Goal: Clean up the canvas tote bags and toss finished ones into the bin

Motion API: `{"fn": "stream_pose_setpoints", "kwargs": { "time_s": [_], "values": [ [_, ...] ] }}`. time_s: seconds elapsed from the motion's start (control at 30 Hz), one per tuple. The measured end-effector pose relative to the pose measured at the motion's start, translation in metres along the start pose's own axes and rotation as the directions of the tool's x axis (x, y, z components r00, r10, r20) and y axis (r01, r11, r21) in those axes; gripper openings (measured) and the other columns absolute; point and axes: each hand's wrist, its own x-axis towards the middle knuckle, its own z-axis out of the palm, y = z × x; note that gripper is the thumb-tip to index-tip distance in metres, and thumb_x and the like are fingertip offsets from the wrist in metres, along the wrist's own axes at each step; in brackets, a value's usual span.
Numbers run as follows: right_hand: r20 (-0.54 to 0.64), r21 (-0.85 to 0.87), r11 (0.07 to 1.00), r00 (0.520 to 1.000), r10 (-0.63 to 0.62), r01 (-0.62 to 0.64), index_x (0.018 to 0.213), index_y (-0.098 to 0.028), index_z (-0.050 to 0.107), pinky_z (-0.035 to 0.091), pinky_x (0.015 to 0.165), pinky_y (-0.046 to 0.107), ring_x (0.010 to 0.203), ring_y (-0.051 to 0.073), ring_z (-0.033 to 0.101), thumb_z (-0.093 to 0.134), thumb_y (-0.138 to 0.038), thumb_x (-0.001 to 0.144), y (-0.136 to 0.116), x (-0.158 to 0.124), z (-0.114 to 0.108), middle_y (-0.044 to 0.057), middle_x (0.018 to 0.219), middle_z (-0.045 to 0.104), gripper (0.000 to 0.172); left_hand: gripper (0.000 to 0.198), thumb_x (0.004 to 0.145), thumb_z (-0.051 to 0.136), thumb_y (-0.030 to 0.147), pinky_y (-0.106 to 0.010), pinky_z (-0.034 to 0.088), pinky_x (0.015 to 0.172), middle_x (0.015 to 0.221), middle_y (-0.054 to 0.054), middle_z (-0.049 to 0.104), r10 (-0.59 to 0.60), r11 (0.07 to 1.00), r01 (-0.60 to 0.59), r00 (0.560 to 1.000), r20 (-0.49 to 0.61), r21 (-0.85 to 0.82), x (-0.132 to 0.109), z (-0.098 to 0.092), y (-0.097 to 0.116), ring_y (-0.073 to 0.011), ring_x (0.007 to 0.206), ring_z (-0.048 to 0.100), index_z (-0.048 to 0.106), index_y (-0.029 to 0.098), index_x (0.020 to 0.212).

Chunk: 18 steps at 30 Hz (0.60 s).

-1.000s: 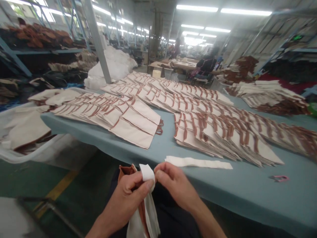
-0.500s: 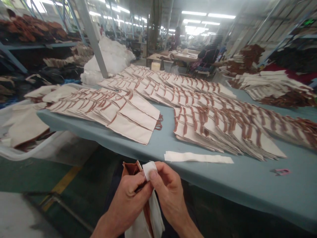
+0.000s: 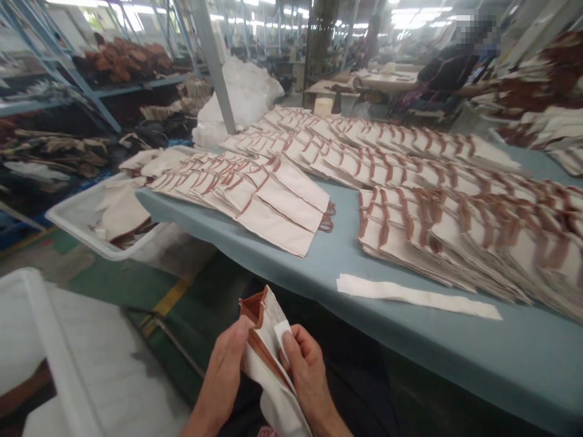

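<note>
Below the table edge, a cream fabric pouch point(image 3: 259, 366) with brown lining stands upright between my hands, its top corner open. My left hand point(image 3: 225, 364) is closed on the pouch's left side, thumb near the brown opening. With thumb and bent fingers, my right hand point(image 3: 310, 373) pinches the right side of the pouch. A small white piece point(image 3: 281, 332) lies against the cream fabric under the right thumb. Part of that piece is hidden by the thumb. On the table just beyond my hands lies a long white strip point(image 3: 419, 297).
Overlapping cream pieces with brown edges lie in a left stack point(image 3: 282, 218) and a right stack point(image 3: 437, 243) on the blue-green table point(image 3: 314, 282). White bins stand left, one behind point(image 3: 86, 243), one close by point(image 3: 50, 340). A metal post point(image 3: 214, 73) rises behind; a person point(image 3: 449, 73) sits farther back.
My view has swung left, so the pink-handled snips have left it. My hands have moved apart. The left hand now grips the pouch's side, and the white piece sits lower against the fabric.
</note>
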Motion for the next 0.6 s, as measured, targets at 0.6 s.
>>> {"fn": "stream_pose_setpoints", "kwargs": {
  "time_s": [0.6],
  "values": [
    [0.147,-0.366,0.93,0.989,0.022,0.034,0.078,-0.02,0.065,0.026,0.05,0.025,0.053,0.011,0.037,0.07,-0.069,0.087,-0.146,-0.042,-0.044,-0.002,0.061,0.053,0.05,0.039,0.086,0.07,0.055,-0.021,0.037,0.054,0.065,0.001,0.059,0.069,0.998,-0.065,0.961,0.268,-0.024,0.013,0.003,0.065,-0.0124,0.057,0.044,0.069,0.016,0.081]
  ]
}}
